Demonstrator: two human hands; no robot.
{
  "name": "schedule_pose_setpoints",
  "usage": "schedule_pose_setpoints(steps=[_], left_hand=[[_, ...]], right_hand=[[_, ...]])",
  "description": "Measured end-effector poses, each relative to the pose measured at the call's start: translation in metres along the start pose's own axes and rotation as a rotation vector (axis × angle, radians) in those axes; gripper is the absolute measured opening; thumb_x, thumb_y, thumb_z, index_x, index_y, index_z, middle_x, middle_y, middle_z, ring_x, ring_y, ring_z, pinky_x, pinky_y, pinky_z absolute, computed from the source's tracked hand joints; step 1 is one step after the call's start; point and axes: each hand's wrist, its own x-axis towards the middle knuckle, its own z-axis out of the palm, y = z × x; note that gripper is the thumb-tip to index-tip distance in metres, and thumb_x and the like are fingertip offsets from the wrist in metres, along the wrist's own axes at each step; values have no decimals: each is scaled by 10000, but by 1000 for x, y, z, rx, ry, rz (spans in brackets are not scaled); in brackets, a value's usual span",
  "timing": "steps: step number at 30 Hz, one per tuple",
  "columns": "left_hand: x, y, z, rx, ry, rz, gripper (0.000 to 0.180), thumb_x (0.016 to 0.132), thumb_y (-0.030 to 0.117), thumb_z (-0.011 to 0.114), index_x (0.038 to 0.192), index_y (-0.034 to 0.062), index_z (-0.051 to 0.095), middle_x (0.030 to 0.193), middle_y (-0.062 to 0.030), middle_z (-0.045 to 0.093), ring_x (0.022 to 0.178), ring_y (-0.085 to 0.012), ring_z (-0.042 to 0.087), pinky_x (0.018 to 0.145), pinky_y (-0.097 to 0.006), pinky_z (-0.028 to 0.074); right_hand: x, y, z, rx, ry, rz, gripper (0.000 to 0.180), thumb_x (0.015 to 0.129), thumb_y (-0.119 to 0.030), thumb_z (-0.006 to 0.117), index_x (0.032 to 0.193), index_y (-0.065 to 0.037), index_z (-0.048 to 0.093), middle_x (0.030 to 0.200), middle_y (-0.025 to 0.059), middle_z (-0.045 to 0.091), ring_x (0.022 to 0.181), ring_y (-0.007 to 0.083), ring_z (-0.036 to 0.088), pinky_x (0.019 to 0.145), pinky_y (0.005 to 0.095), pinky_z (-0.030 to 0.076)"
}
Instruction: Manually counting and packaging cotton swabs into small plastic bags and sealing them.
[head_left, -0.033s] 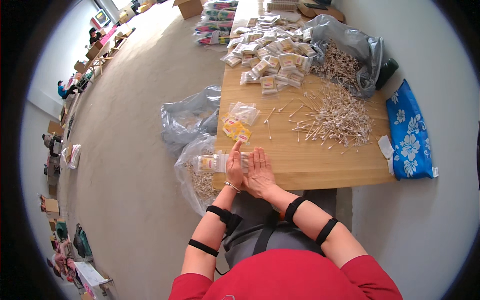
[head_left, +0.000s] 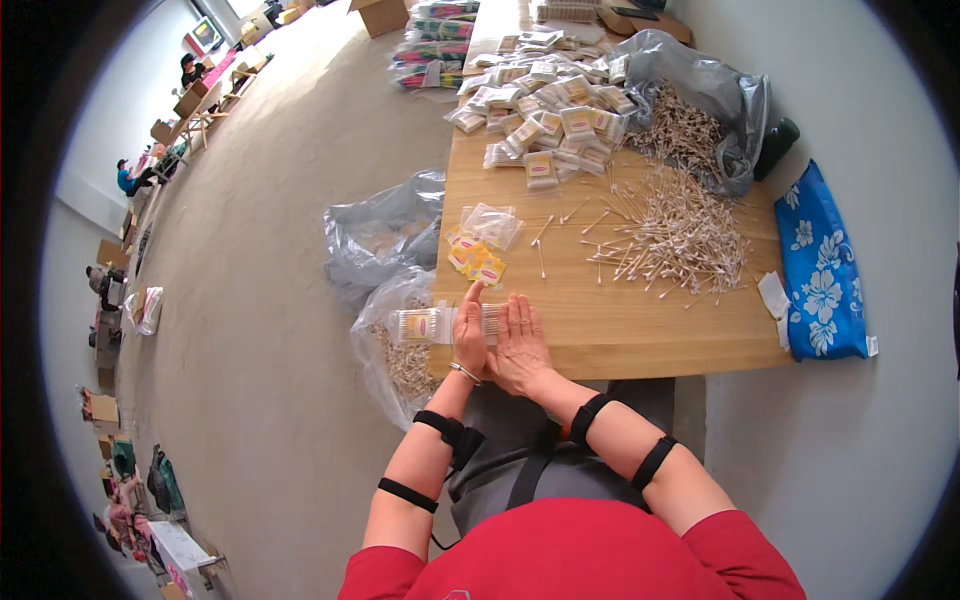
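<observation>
While the wooden table (head_left: 640, 330) carries clutter across most of its top, its near edge by the person stays mostly bare, w/ free room to the right of the hands out to the blue flowered bag (head_left: 822, 262) hanging off the right edge. Left edge drops to open floor (head_left: 270, 250), where grey plastic bags (head_left: 385, 235) slump against the table side; a clear bag of swabs (head_left: 400, 350) sits just below the near-left corner.

Left hand (head_left: 468, 335) and right hand (head_left: 518, 345) lie side by side, touching, fingers stretched flat, both pressed on a clear packet of cotton swabs (head_left: 425, 325). Neither is curled shut; palms down on it. The packet lies at the near-left corner, its left end poking out past the left hand, partly over the table edge.

The packet looks like a flat, see-through pouch, swabs inside lined up in a row, white tips, w/ a small yellow-red label on front.

Just beyond the hands: a few yellow labels (head_left: 475, 258) and empty clear pouches (head_left: 492, 225). Further right, a loose heap of swabs (head_left: 675, 235) spreads wide. Far end holds a pile of filled packets (head_left: 545, 115) and a big grey sack of swabs (head_left: 700, 110).
</observation>
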Motion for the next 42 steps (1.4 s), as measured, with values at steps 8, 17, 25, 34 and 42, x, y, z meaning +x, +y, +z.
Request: schedule_pose_setpoints(steps=[8,17,25,34,42], left_hand=[[0,0,-14,-192,57,-13,486,1014,291,307,1348,-57,363,1396,-149,394,1318,-208,333,1111,-325,219],[-1,11,-17,-63,-25,-61,478,1012,288,318,1358,-39,361,1407,-134,383,1330,-205,314,1113,-318,203],[-3,7,-17,-143,92,-52,464,1008,298,336,1315,-37,433,1338,-144,468,1275,-218,388,1076,-318,263],[-3,18,-38,-51,98,-104,492,1010,318,315,1337,-43,383,1389,-138,405,1324,-218,327,1113,-320,219],[-6,14,-44,-202,140,-107,563,1001,401,296,1371,-21,345,1433,-129,347,1355,-220,273,1123,-333,177]], right_hand=[[0,-1,1,41,-25,-75,860,854,-470,432,1407,105,111,1490,261,61,1405,375,4,1138,472,4],[10,-16,-7,36,-97,83,829,855,-436,427,1411,88,103,1499,243,11,1408,360,-32,1135,467,-3],[7,-15,-7,54,-121,-17,827,857,-422,417,1407,106,97,1494,271,18,1404,384,-37,1131,478,-18],[17,-33,10,79,-60,-17,814,852,-406,418,1399,117,119,1490,281,34,1404,391,-22,1134,473,-10],[17,-42,8,79,-71,12,846,829,-404,453,1406,107,104,1495,266,29,1404,389,-26,1134,471,-11]])
